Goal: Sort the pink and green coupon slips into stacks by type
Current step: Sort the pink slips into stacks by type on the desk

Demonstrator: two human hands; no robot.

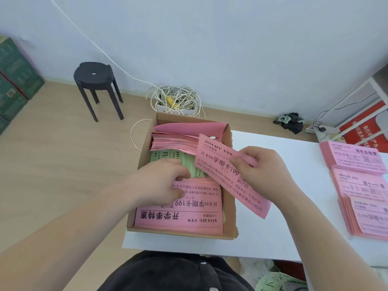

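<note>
A cardboard box (230, 206) on the white table (294, 238) holds pink coupon slips (178, 215) at its near end, a green slip (189, 164) in the middle and a thick pink pile (174, 139) at the far end. My right hand (260, 171) pinches a single pink slip (222, 169) tilted above the box's right side. Inside the box, my left hand (161, 181) has curled fingers on the slips, at the edge between green and pink. Three pink stacks lie at the table's right: far (354, 156), middle (361, 183), near (369, 217).
A black stool (96, 85) stands on the wood floor at the left. A tangle of white cable (176, 99) sits just behind the box by the wall. Green boxes (14, 80) are at far left; a white rack with a red sign (365, 127) is at right.
</note>
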